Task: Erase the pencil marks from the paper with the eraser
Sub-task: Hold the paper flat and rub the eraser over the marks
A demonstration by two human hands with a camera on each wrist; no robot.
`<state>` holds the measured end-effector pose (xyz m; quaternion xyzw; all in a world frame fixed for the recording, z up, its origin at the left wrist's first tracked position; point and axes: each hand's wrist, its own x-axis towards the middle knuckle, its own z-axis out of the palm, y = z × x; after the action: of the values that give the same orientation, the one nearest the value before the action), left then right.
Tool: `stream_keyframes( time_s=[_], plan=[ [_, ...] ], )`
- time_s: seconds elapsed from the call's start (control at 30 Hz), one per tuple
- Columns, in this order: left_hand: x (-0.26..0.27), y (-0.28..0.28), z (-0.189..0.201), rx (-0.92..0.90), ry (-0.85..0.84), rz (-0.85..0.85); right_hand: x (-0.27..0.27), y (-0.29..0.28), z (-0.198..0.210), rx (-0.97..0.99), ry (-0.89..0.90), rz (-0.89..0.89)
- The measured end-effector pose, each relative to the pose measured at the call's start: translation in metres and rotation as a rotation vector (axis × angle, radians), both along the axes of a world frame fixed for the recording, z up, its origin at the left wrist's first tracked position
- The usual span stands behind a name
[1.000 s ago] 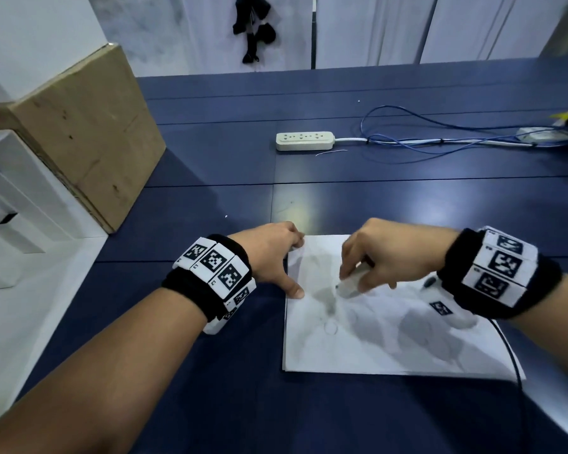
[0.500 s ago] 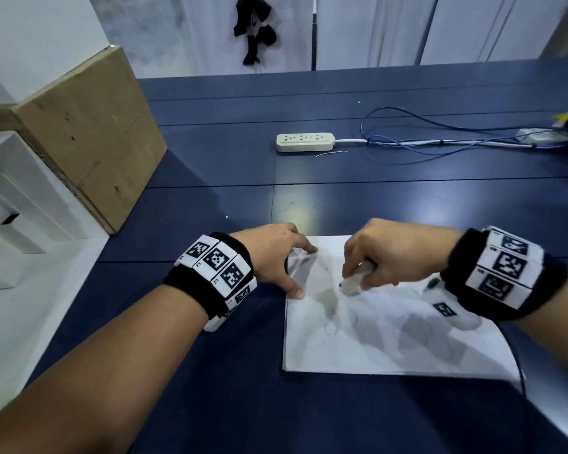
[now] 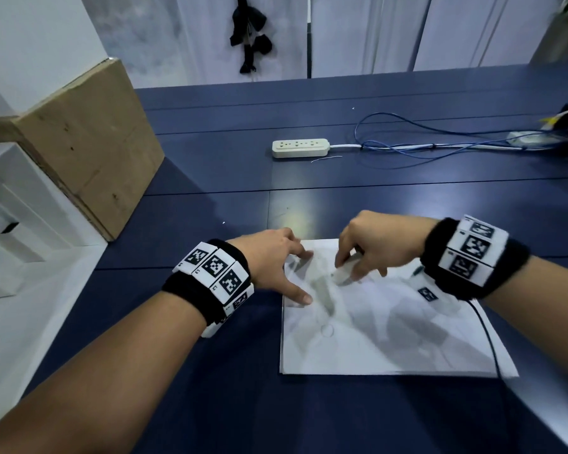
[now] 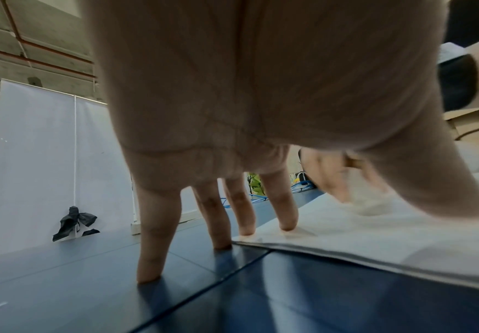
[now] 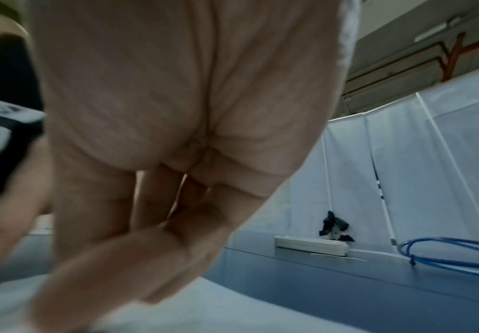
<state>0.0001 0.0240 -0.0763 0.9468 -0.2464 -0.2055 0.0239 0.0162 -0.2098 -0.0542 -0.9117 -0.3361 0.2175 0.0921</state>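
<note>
On the dark blue table [image 3: 407,198], white paper sheet [image 3: 391,339] lies flat | my left hand [image 3: 273,257] spreads fingertips over its far-left corner, I judge against sliding | my right hand [image 3: 371,244] pinches small white eraser [image 3: 345,273], tip on paper for rubbing

Light from overhead leaves a pale glare on the blue table [image 3: 295,214] above centre in my head view, and soft grey shadows cross the paper [image 3: 391,339]. My right hand [image 3: 371,247] smears with motion; both wrist views are dim, blurred and bowed at the edges.
</note>
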Motion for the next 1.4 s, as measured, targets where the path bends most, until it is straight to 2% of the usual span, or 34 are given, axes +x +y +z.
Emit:
stream_keyframes(
  time_s=[0.1,0.2,0.27,0.4,0.53,0.67,0.73,0.87,1.03,1.1,1.2,1.3,1.33,1.4],
  plan=[
    [-0.002,-0.001,-0.002,0.009,-0.019,0.02,0.027,0.006,-0.001,0.02,-0.157,-0.114],
    [-0.002,-0.003,-0.001,0.019,-0.019,0.022,0.027,0.003,-0.006,0.05,-0.196,-0.145],
    [-0.002,-0.003,0.001,0.017,-0.017,0.025,0.01,0.0,-0.007,0.078,-0.156,-0.068],
    [-0.001,-0.005,0.004,0.033,-0.008,0.024,-0.016,-0.001,-0.001,0.042,0.078,0.064],
    [-0.003,-0.007,0.006,0.044,-0.006,0.03,0.015,0.005,-0.002,0.018,-0.102,-0.047],
    [-0.003,-0.007,0.005,0.029,0.0,0.053,0.024,0.003,-0.007,0.046,-0.178,-0.138],
    [-0.002,-0.006,0.003,0.019,-0.001,0.056,0.007,-0.001,-0.008,0.045,-0.152,-0.068],
    [-0.002,-0.004,0.002,-0.001,-0.006,0.045,-0.018,-0.004,-0.003,0.01,0.087,0.05],
    [-0.002,-0.005,0.002,0.008,-0.006,0.043,0.018,0.004,-0.002,0.025,-0.14,-0.143],
    [-0.002,-0.005,0.002,0.013,-0.006,0.045,0.023,0.002,-0.004,0.041,-0.17,-0.181],
    [-0.002,-0.005,0.002,0.012,-0.008,0.041,0.005,-0.005,-0.005,0.049,-0.112,-0.072],
    [-0.002,-0.006,0.003,0.015,-0.003,0.033,-0.015,-0.009,-0.001,0.033,0.071,0.03],
    [-0.002,-0.006,0.004,0.014,-0.003,0.033,-0.015,-0.008,0.0,0.021,0.077,0.034],
    [-0.002,-0.006,0.003,0.014,-0.003,0.036,-0.001,-0.004,-0.001,0.014,-0.021,-0.004]
  ],
)
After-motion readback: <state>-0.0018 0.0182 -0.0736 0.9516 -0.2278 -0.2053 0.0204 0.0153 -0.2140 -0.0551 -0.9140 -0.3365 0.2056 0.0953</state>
